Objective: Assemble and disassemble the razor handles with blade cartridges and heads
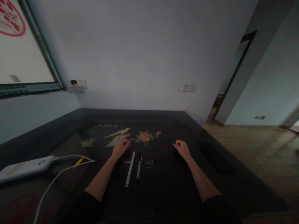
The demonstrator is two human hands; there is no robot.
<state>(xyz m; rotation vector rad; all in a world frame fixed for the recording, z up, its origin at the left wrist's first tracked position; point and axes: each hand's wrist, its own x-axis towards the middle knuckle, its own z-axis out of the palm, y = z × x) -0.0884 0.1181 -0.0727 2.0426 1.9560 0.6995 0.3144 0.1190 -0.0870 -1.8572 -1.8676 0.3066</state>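
My left hand (120,147) rests on the dark glossy table (168,186) with its fingers curled in, holding nothing I can see. It lies just left of a long pale stick (130,168). Beside the stick lies a black-and-white pen-like tool (139,166), and a small clear plastic piece (149,163) sits right of that. My right hand (181,148) rests further right on the table, fingers loosely curled and nothing visible in them.
A white power bank (24,168) with a white cable (58,177) lies at the left edge. The tabletop bears a bird and flower picture (130,137). Wall sockets (188,88) sit on the far wall. Wooden floor (252,146) lies to the right.
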